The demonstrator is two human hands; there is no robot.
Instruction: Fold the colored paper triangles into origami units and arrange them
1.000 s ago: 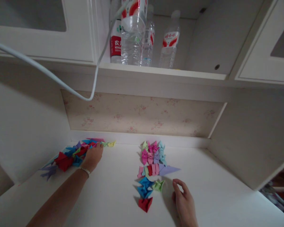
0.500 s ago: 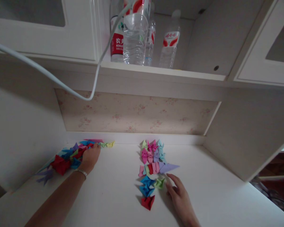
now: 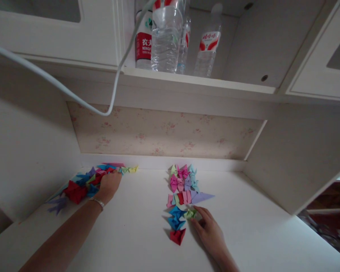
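Observation:
At the left, my left hand (image 3: 110, 185) reaches into a heap of folded paper pieces in several colours, its fingers curled down and partly hidden; what they hold cannot be made out. A red origami piece (image 3: 75, 192) and a purple one (image 3: 57, 204) lie in this heap. My right hand (image 3: 211, 229) has thumb and index finger closed about a light green origami piece (image 3: 190, 214) on the table. Left of that piece sit blue origami pieces (image 3: 176, 218), with a red folded piece (image 3: 178, 237) below them.
Behind the right hand, rows of pink, purple and pale blue origami (image 3: 184, 177) and a strip with a long purple point (image 3: 202, 197) lie on the white table (image 3: 141, 226). Plastic bottles (image 3: 166, 41) stand on the shelf above. A white cable (image 3: 59, 85) hangs in front.
My right hand has shifted slightly left, its thumb and index finger now closer around the light green piece. My left hand stays at the heap. The view has tilted slightly.

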